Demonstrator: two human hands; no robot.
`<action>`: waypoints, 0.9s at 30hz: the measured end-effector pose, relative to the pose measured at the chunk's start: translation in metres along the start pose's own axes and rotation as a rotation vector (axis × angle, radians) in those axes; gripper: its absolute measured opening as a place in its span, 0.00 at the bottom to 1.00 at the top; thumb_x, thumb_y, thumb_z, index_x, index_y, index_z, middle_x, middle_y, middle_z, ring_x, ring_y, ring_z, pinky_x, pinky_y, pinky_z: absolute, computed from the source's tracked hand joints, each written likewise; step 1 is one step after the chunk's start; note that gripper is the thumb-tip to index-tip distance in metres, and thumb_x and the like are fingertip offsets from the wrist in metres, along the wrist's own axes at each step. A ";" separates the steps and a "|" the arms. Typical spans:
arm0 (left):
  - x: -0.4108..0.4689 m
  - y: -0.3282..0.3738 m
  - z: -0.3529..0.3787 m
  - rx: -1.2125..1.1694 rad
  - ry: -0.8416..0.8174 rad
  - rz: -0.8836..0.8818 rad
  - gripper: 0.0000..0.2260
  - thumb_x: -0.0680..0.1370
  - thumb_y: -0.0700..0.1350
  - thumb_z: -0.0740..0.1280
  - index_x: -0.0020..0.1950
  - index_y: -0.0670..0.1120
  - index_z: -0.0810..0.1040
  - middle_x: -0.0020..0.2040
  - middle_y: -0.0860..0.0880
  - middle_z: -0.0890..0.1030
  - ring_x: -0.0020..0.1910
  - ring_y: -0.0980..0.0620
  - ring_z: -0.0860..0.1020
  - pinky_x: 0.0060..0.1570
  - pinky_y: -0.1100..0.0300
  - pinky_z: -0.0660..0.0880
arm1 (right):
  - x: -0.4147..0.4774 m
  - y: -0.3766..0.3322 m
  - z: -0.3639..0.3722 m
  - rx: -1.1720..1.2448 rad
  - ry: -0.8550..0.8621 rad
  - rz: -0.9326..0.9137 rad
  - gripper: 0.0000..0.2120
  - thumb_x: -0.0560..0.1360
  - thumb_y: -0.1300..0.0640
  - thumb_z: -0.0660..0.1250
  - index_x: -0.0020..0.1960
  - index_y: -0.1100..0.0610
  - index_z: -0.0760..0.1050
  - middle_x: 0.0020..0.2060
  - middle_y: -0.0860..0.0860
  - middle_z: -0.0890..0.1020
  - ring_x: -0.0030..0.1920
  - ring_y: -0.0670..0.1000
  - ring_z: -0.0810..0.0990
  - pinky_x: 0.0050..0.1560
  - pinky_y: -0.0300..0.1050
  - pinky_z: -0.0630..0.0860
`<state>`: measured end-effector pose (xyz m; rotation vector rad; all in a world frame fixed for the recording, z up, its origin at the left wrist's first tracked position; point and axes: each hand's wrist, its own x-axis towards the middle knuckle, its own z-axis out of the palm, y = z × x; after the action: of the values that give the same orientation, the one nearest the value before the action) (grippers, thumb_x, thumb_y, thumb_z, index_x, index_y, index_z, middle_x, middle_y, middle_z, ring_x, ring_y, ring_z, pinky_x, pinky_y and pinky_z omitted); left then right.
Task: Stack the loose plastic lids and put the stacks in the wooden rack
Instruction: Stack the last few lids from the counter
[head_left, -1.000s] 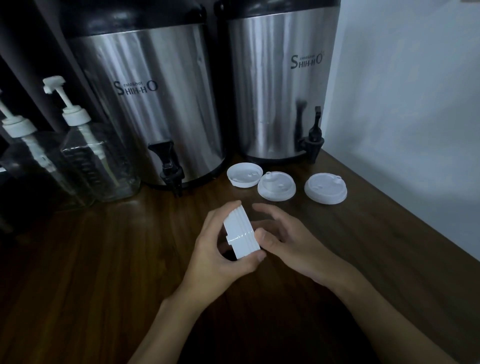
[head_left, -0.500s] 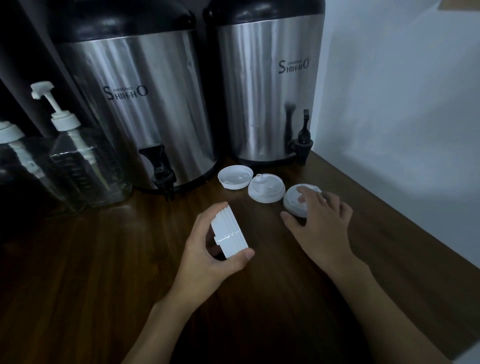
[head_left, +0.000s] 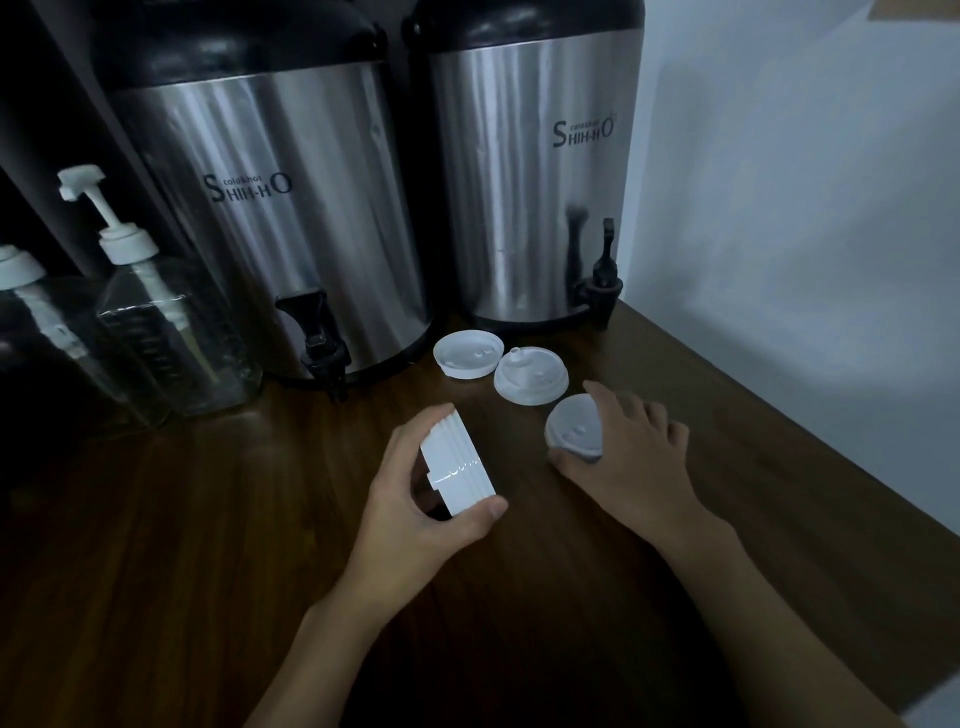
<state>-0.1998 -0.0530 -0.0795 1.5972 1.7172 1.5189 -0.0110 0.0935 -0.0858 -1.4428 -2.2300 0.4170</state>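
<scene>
Table (head_left: 208, 545): dark wood; pale wall (head_left: 805, 208) beside the right dispenser (head_left: 524, 208).
Left dispenser (head_left: 270, 218): I read "SHIH-HO cold&hot" on both.
Left hand (head_left: 415, 519): curled round the lid stack (head_left: 457, 470), on edge, before the right dispenser.
Right hand (head_left: 634, 462): grips a tilted lid (head_left: 574, 426).
Loose: upturned lid (head_left: 467, 353), spouted lid (head_left: 530, 382), at the right dispenser's foot.

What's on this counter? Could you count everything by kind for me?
Steel drink dispensers: 2
Pump bottles: 2
Loose white lids: 3, one in the right hand
Lid stack, held by the left hand: 1
Total: 8
</scene>
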 end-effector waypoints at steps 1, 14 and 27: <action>0.000 0.000 0.000 -0.005 0.000 0.000 0.36 0.64 0.60 0.78 0.69 0.69 0.67 0.68 0.63 0.70 0.68 0.64 0.68 0.56 0.74 0.73 | 0.001 0.001 0.001 0.033 0.005 -0.005 0.43 0.70 0.33 0.71 0.78 0.45 0.57 0.73 0.51 0.68 0.72 0.55 0.64 0.69 0.56 0.61; 0.000 0.000 0.000 0.008 0.007 0.011 0.36 0.65 0.61 0.78 0.69 0.69 0.67 0.67 0.65 0.70 0.68 0.64 0.68 0.56 0.67 0.74 | -0.009 -0.027 0.000 0.751 0.081 -0.054 0.36 0.67 0.49 0.80 0.67 0.37 0.63 0.61 0.39 0.72 0.61 0.44 0.75 0.48 0.33 0.77; 0.001 0.002 0.001 -0.003 0.008 0.033 0.35 0.65 0.58 0.78 0.69 0.70 0.67 0.67 0.62 0.71 0.67 0.64 0.69 0.57 0.75 0.71 | -0.020 -0.047 -0.001 1.243 -0.134 -0.040 0.31 0.68 0.58 0.75 0.65 0.41 0.67 0.60 0.48 0.78 0.58 0.42 0.81 0.52 0.36 0.79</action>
<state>-0.1987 -0.0519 -0.0774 1.6275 1.7007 1.5444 -0.0397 0.0561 -0.0670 -0.6674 -1.4692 1.5449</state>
